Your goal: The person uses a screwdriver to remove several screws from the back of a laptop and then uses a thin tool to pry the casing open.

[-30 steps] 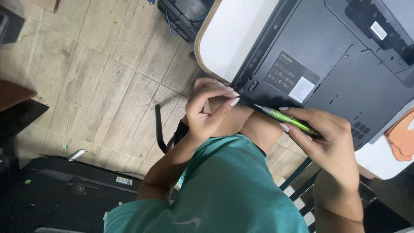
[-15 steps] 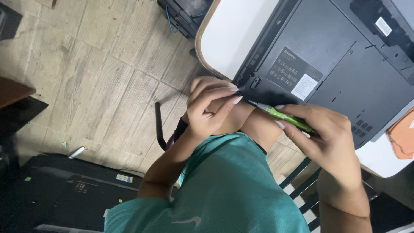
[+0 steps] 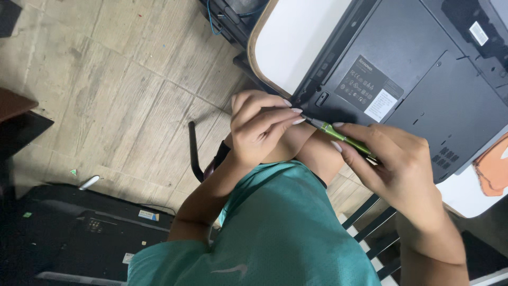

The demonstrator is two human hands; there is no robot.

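Observation:
A black laptop (image 3: 423,69) lies bottom-up on a white table (image 3: 291,42). My right hand (image 3: 402,164) grips a green screwdriver (image 3: 346,139) by its handle, with the shaft pointing left toward the laptop's near corner. The thumb and fingers of my left hand (image 3: 259,127) are pinched around the screwdriver's metal tip, just below that corner and its small latch (image 3: 321,98). Whether a screw sits at the tip is hidden by my fingers. My teal shirt (image 3: 286,228) fills the lower middle.
The table's rounded wooden rim (image 3: 253,58) overhangs a wood-plank floor (image 3: 121,79). A black flat device (image 3: 74,233) lies on the floor at lower left, and a black strap (image 3: 194,151) hangs by my left arm. An orange object (image 3: 495,169) sits at the right edge. Cables (image 3: 222,13) are at the top.
Both hands stay at the laptop's corner with the screwdriver between them. The view has shifted slightly; nothing was let go or picked up.

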